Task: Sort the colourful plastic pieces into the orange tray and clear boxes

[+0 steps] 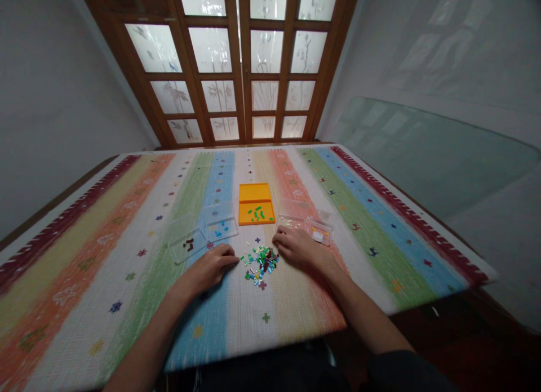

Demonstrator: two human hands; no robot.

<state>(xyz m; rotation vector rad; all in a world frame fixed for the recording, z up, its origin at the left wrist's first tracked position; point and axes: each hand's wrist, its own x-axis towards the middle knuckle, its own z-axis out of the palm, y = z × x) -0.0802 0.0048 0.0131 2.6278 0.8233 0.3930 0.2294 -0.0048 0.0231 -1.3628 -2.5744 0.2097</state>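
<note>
On striped cloth (105,240) | L hand (211,269), R hand (297,246) flank pile (260,263); fingers (230,261) curled, hold unclear | pile contents unreadably small

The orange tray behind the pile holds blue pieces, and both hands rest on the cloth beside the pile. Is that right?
Not quite. The head view shows green pieces in the orange tray, not blue. The left hand and right hand do rest on the cloth beside the pile.

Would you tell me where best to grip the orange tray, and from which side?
Probably its left and right walls, from above: the orange tray lies flat and open, with loose green pieces in its near half, so keep it level.
</note>
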